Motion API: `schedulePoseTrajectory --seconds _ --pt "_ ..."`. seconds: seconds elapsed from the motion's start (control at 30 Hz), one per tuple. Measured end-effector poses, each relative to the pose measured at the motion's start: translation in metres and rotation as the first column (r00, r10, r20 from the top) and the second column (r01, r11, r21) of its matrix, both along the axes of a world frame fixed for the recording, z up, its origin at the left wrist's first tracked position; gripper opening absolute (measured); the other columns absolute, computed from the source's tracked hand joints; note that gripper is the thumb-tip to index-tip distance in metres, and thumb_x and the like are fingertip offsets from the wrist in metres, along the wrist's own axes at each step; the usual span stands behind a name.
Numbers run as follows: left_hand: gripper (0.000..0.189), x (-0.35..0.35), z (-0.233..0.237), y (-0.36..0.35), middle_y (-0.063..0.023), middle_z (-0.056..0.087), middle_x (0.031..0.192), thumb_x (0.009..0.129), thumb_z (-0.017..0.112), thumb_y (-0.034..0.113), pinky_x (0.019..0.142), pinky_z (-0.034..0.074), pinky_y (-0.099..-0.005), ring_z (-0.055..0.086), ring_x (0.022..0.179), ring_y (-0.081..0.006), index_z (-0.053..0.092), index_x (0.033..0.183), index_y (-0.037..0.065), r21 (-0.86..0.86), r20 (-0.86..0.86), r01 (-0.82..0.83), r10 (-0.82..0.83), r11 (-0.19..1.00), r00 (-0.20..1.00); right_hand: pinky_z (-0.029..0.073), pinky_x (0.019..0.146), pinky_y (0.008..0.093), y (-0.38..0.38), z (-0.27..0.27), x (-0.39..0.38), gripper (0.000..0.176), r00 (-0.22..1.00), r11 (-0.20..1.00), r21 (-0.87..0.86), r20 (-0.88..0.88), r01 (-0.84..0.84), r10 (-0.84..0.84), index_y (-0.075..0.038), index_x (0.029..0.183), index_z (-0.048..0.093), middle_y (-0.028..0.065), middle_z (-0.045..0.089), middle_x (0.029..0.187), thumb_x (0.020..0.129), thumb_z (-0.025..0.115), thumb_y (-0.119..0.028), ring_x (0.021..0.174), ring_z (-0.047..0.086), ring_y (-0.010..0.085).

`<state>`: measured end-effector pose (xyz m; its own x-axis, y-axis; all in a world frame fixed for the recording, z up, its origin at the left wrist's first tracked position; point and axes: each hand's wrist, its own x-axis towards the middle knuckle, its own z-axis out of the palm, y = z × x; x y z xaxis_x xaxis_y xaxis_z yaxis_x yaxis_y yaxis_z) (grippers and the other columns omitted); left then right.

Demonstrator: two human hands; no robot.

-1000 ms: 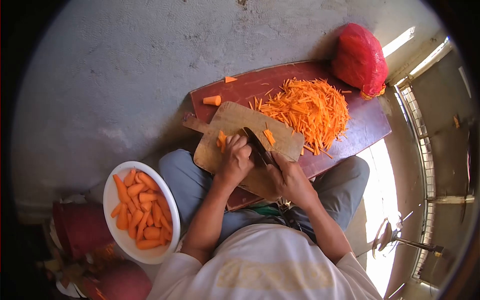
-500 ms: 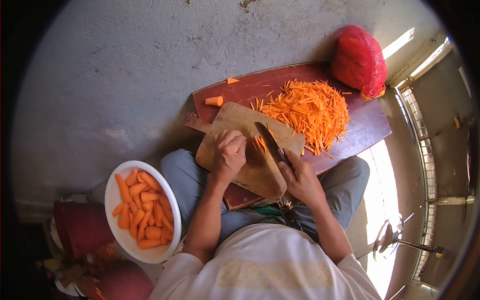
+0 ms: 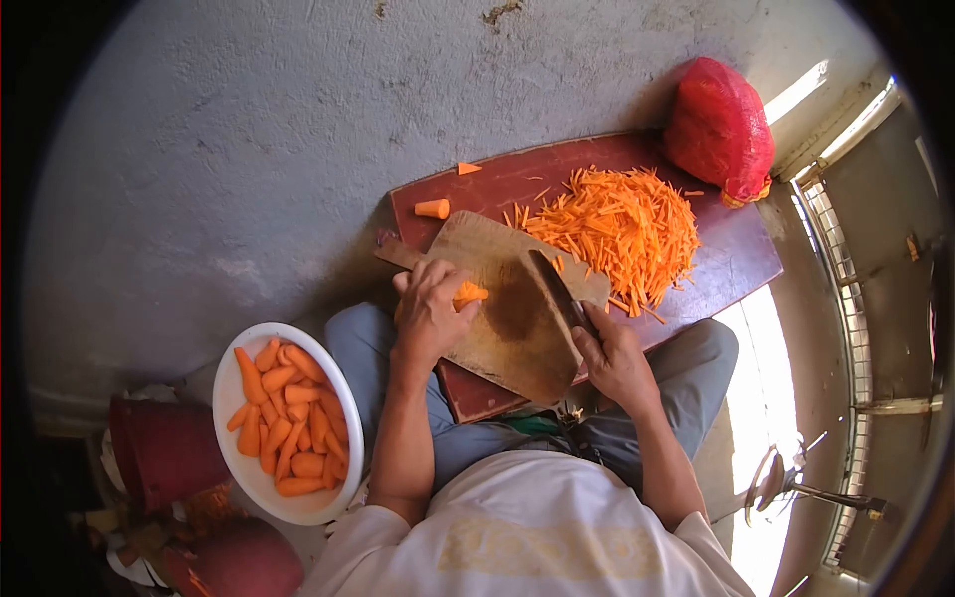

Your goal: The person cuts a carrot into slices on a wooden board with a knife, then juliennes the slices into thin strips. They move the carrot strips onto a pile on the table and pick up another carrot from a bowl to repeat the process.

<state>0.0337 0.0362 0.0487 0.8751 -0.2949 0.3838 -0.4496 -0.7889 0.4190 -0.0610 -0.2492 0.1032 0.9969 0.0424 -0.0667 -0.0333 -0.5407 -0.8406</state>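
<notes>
My left hand [image 3: 426, 310] is curled over the left part of a wooden cutting board [image 3: 512, 358], its fingers around a piece of carrot [image 3: 470, 293] that is partly hidden by them. In my right hand [image 3: 619, 356] is the handle of a knife [image 3: 553, 283]. The dark blade lies over the board's right side, close to a few carrot sticks at its edge. Beyond the blade a large heap of carrot sticks [image 3: 637, 234] is piled on a dark red table [image 3: 741, 244].
A white basin [image 3: 221, 438] of peeled carrots stands at the left by my knee. A carrot stub [image 3: 432, 209] and a small carrot wedge [image 3: 468, 168] lie on the table near the wall. At the far right end sits a red mesh bag [image 3: 718, 129].
The knife has shifted right towards the heap, and the cut sticks beside it have left the middle of the board. My left hand has moved slightly left, and the carrot piece now shows beneath its fingers.
</notes>
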Motion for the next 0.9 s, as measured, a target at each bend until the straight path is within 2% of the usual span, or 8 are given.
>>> schedulePoseTrajectory --seconds 0.1,0.2,0.37,0.67,0.77,0.83,0.87,0.9 --pt "0.046 0.0 0.001 -0.001 -0.0091 0.072 0.118 0.079 0.093 0.022 0.104 0.04 -0.0478 0.064 0.119 -0.0295 0.081 0.121 0.006 -0.001 -0.013 -0.028 0.028 1.0 1.0 0.054 0.09 0.0536 0.012 0.01 -0.002 0.035 0.994 0.993 0.07 -0.04 -0.099 0.102 0.005 0.136 0.061 0.0365 0.07 0.108 0.107 0.065 -0.014 0.106 0.067 0.057" --pt "0.047 0.005 -0.005 0.005 -0.0109 0.073 0.12 0.079 0.093 0.02 0.106 0.04 -0.0477 0.064 0.122 -0.0302 0.081 0.122 0.005 -0.051 -0.073 -0.028 0.024 0.998 0.997 0.054 0.089 0.0533 0.019 -0.008 -0.005 0.036 0.99 0.986 0.098 0.027 -0.138 0.136 0.006 0.136 0.061 0.0373 0.068 0.106 0.106 0.066 -0.014 0.104 0.067 0.0576" --pt "0.045 0.008 -0.003 0.009 -0.0124 0.073 0.118 0.08 0.092 0.016 0.106 0.041 -0.0474 0.066 0.12 -0.0307 0.08 0.121 0.004 -0.113 -0.163 -0.034 0.015 0.993 0.987 0.054 0.086 0.0532 0.017 -0.005 -0.011 0.036 0.991 0.987 0.096 0.017 -0.131 0.129 0.005 0.136 0.061 0.0375 0.068 0.102 0.107 0.066 -0.015 0.102 0.067 0.0577" --pt "0.034 0.006 -0.004 0.005 -0.0116 0.074 0.111 0.081 0.089 0.014 0.105 0.043 -0.0477 0.068 0.113 -0.0315 0.08 0.113 0.004 -0.148 0.004 0.03 -0.03 0.989 1.0 0.054 0.084 0.053 0.012 -0.006 -0.019 0.038 0.992 0.987 0.101 0.026 -0.122 0.12 0.005 0.138 0.061 0.0361 0.07 0.101 0.108 0.066 -0.018 0.098 0.068 0.0563" --pt "0.024 -0.002 0.001 -0.018 -0.0111 0.073 0.109 0.084 0.086 0.013 0.103 0.042 -0.0473 0.067 0.112 -0.0304 0.08 0.105 0.005 -0.173 0.026 0.175 -0.174 0.969 0.984 0.055 0.084 0.0529 0.01 -0.004 -0.021 0.039 0.994 0.988 0.104 0.016 -0.111 0.11 0.004 0.14 0.061 0.0361 0.07 0.102 0.108 0.066 -0.018 0.098 0.069 0.0556" --pt "0.016 -0.008 -0.015 -0.032 -0.0109 0.072 0.11 0.086 0.082 0.011 0.103 0.042 -0.0473 0.066 0.112 -0.0304 0.079 0.1 0.005 -0.096 0.039 0.224 -0.221 0.97 0.974 0.055 0.084 0.0528 0.009 -0.003 -0.022 0.04 0.995 0.99 0.107 -0.004 -0.096 0.097 0.004 0.141 0.061 0.0361 0.07 0.102 0.108 0.066 -0.018 0.097 0.07 0.0549" --pt "0.012 -0.011 -0.023 -0.038 -0.0108 0.072 0.11 0.087 0.08 0.01 0.102 0.042 -0.0473 0.065 0.112 -0.0304 0.078 0.097 0.005 -0.057 0.043 0.248 -0.246 0.967 0.968 0.055 0.084 0.0498 0.008 -0.004 -0.022 0.04 0.995 0.99 0.098 -0.002 -0.099 0.1 0.004 0.142 0.061 0.0324 0.071 0.1 0.109 0.066 -0.019 0.094 0.07 0.0471" --pt "0.005 -0.013 -0.024 -0.041 -0.0108 0.071 0.111 0.088 0.075 0.005 0.101 0.041 -0.0476 0.063 0.113 -0.0311 0.077 0.092 0.005 -0.103 0.059 0.242 -0.237 0.965 0.97 0.056 0.083 0.0468 0.007 -0.007 -0.022 0.041 0.995 0.991 0.089 0.001 -0.1 0.101 0.004 0.143 0.062 0.0287 0.071 0.099 0.11 0.066 -0.019 0.091 0.071 0.0393"
